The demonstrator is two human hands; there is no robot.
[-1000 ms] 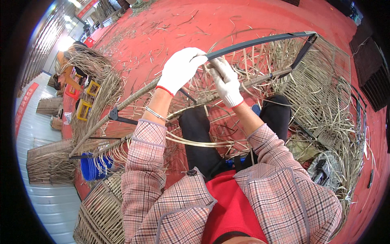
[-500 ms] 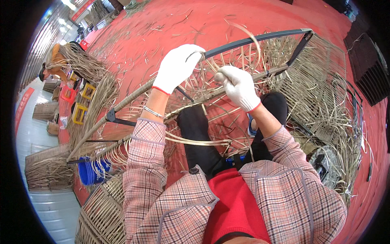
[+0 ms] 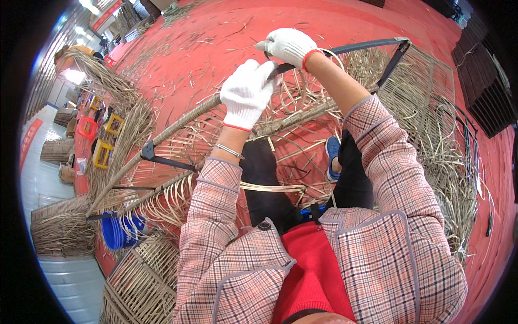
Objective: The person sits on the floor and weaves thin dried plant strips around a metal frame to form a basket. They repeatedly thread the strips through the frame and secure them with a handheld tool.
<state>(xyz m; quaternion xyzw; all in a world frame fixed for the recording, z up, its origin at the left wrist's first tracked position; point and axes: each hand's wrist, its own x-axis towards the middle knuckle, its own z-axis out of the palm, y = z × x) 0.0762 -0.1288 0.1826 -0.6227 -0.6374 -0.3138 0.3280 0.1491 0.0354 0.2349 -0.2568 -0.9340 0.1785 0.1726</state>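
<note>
A dark metal frame (image 3: 367, 46) lies slanted in front of me, its left part wound with tan woven strip (image 3: 186, 117). My left hand (image 3: 248, 94), in a white knit glove, is closed around the upper bar where the winding ends. Just beyond the bar, my gloved right hand (image 3: 291, 46) is raised with fingers pinched on a thin strip (image 3: 266, 54), which runs down to the bar by my left fingertips. Part of a strip loop (image 3: 335, 56) shows behind my right wrist. Many loose strip ends hang from the lower wound bar (image 3: 291, 122).
Woven panels with loose strips (image 3: 431, 124) lie at the right, beside a dark stack (image 3: 483, 81). A blue bucket (image 3: 120, 231) stands at the left. Farther left are yellow stools (image 3: 102, 154), strip bundles (image 3: 127, 124) and a bent-over person (image 3: 73, 58). Scraps litter the red floor.
My right hand has moved up, leftward and over the bar with the strip. My left hand has shifted slightly down and turned on the bar. The person at left has bent away.
</note>
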